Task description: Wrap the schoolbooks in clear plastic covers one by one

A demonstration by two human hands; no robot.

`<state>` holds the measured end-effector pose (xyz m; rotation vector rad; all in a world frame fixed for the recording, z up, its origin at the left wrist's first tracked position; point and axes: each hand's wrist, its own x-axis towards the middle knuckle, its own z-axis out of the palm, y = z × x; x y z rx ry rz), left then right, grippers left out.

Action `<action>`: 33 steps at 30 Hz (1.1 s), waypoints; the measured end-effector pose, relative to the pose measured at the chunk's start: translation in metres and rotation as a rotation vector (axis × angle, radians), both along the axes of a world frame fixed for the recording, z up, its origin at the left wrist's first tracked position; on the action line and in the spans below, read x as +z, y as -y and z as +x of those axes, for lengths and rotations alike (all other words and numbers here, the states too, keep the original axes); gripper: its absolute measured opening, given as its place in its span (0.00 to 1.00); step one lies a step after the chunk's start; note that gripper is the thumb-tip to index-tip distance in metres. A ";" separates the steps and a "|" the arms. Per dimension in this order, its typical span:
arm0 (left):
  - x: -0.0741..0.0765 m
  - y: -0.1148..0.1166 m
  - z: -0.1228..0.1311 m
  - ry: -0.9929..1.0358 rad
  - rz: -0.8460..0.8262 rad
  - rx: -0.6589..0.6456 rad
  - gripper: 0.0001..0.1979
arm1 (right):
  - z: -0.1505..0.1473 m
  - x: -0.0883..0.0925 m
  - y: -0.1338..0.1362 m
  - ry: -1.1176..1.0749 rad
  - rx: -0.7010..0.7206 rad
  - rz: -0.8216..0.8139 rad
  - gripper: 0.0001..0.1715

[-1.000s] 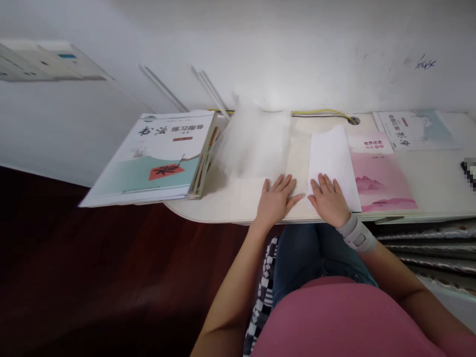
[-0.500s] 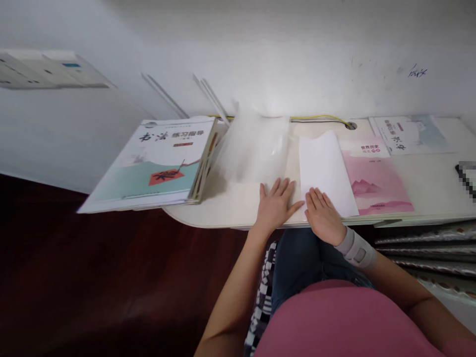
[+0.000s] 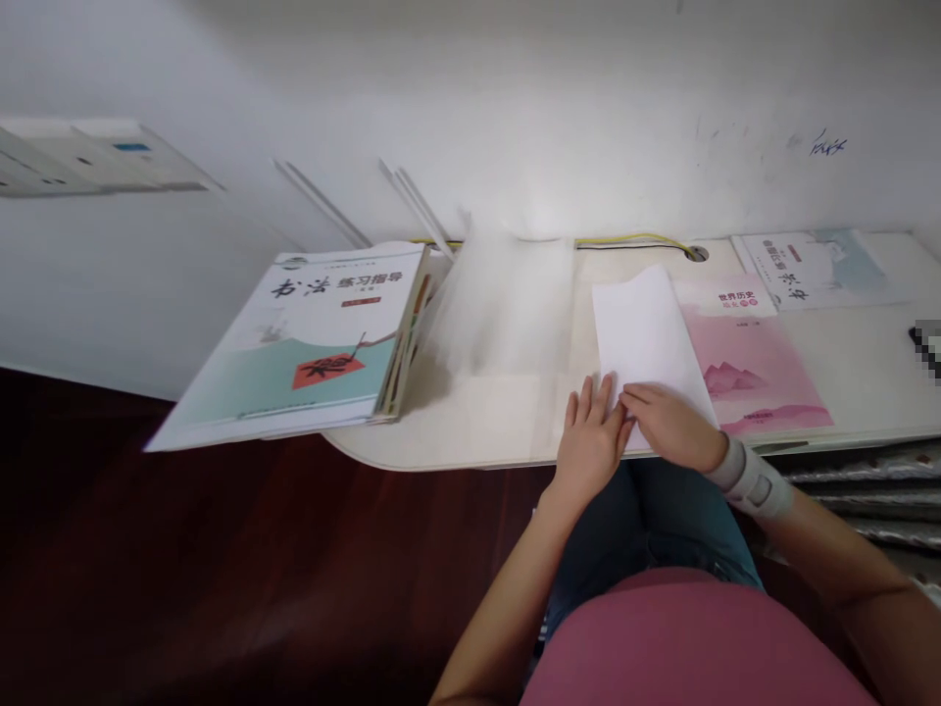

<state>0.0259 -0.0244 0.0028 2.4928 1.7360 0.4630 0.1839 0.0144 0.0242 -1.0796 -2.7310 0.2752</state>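
Note:
A white sheet of paper [image 3: 642, 319] lies at the table's front edge, its right side next to a pink book [image 3: 754, 358]. At the sheet's lower left edge, my left hand [image 3: 590, 436] rests palm down with its fingers stretched out. My right hand [image 3: 672, 427], with a grey wrist wrap [image 3: 754, 479], lies across the sheet's lower part. Its fingers are together and bent at the paper's left edge, close to the left thumb; its own thumb is hidden. Clear plastic film [image 3: 507, 304] lies left of the sheet.
A stack of books [image 3: 323, 343] with a calligraphy workbook on top overhangs the left end of the white table [image 3: 441, 441]. Another workbook [image 3: 816, 267] lies at the back right. A yellow cable [image 3: 624, 237] runs along the wall to a hole. A dark, partly blurred object [image 3: 927, 348] is at the right edge.
My left hand has moved right, from the plastic film to the paper's edge. My right hand has shifted slightly right and down, its fingers now pointing left and more bent.

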 end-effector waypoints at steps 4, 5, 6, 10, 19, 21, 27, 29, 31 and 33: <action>-0.002 0.001 -0.001 0.011 0.034 0.010 0.19 | 0.002 0.015 -0.042 0.204 0.086 0.070 0.23; -0.003 0.001 -0.001 0.014 0.045 0.010 0.19 | 0.000 0.016 -0.053 0.243 0.095 0.096 0.24; -0.004 0.001 -0.001 0.016 0.057 0.012 0.19 | -0.002 0.015 -0.064 0.276 0.097 0.115 0.26; -0.009 0.001 -0.002 0.016 0.117 0.020 0.17 | -0.012 0.007 -0.106 0.360 0.044 0.149 0.31; -0.009 0.002 -0.004 0.001 0.149 0.011 0.16 | -0.021 0.002 -0.183 0.425 0.013 0.116 0.35; -0.009 0.002 -0.004 0.002 0.147 0.015 0.16 | -0.021 0.002 -0.191 0.434 0.012 0.137 0.35; -0.009 0.003 -0.004 0.005 0.145 0.017 0.16 | -0.015 0.004 -0.197 0.397 0.074 0.342 0.31; -0.009 0.003 -0.004 0.008 0.149 0.014 0.16 | -0.011 0.006 -0.200 0.374 0.046 0.380 0.30; -0.009 0.002 -0.004 0.010 0.147 0.010 0.16 | -0.006 0.009 -0.207 0.373 -0.028 0.369 0.28; -0.009 0.002 -0.004 0.012 0.144 0.006 0.16 | 0.000 0.011 -0.213 0.385 -0.121 0.324 0.27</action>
